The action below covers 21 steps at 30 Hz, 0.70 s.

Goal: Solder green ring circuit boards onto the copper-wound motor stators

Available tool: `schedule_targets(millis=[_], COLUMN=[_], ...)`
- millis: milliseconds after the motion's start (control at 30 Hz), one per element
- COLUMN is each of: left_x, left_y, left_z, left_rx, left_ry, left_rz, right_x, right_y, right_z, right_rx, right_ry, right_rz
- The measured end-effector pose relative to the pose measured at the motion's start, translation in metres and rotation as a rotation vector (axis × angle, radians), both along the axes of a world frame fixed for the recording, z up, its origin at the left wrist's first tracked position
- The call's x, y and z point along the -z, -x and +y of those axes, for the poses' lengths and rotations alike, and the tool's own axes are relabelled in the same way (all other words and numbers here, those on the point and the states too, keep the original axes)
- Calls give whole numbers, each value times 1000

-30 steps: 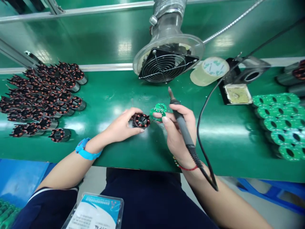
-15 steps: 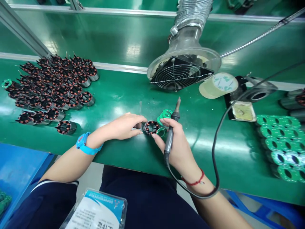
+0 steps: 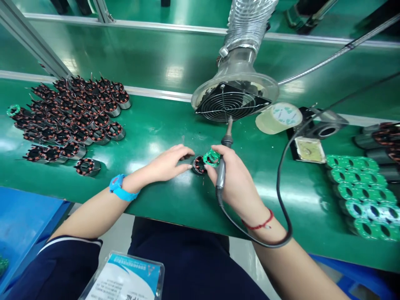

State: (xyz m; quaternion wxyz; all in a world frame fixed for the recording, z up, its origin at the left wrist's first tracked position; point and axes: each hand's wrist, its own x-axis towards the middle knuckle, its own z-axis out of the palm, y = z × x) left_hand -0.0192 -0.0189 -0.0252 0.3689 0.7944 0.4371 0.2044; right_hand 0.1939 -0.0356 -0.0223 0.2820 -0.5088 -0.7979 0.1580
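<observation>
A motor stator (image 3: 198, 166) with copper windings stands upright on the green bench between my hands. My left hand (image 3: 170, 163) is at its left side, thumb and fingertips apart; whether they touch it I cannot tell. My right hand (image 3: 239, 181) is closed around a soldering iron (image 3: 221, 173), its tip pointing up and away. Between the thumb and index finger of that same hand is a green ring-shaped circuit board (image 3: 211, 158), tilted above the stator's right part and hiding some of it.
Many stators (image 3: 75, 108) crowd the left of the bench (image 3: 150, 208). A fume extractor (image 3: 233, 102) hangs ahead, near the iron's tip. Right of it are a tape roll (image 3: 278, 118) and an iron stand (image 3: 309, 148). Board-topped stators (image 3: 362, 191) fill the far right. The iron's cable (image 3: 279, 179) loops over my right forearm.
The green circuit board in my right hand has come up over the stator from the bench at its right. My left fingers have spread from their pinch at the stator's side.
</observation>
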Motion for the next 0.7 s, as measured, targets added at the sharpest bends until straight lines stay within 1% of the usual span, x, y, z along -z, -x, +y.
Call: schedule_targets(millis=[33, 100, 200, 300, 400, 467, 533, 633, 700], left_x=[4, 9, 12, 12, 12, 11, 8, 4, 3], left_y=[-3, -9, -14, -14, -12, -11, -9, -9, -14], left_z=[0, -1, -2, -2, -1, -1, -2, -3, -4], left_rx=[-26, -34, -17, -16, -15, -5, 15, 43, 50], left_ry=[-39, -97, -114, -109, -99, -87, -86, -107, -134], left_rz=[35, 87, 118, 128, 108, 71, 3, -93, -115], right_x=[-1, -3, -5, -2, 6, 12, 17, 20, 21], right_y=[3, 9, 13, 14, 15, 17, 18, 17, 15], right_z=[1, 3, 4, 3, -3, -10, -18, -25, -26], right_rx=[-22, -70, -108, -82, -1, 70, 102, 57, 5], right_ry=[-29, -69, -101, -140, -163, -127, -76, -46, -45], right_rz=[-47, -143, -196, -106, -10, 1, -12, -11, 30])
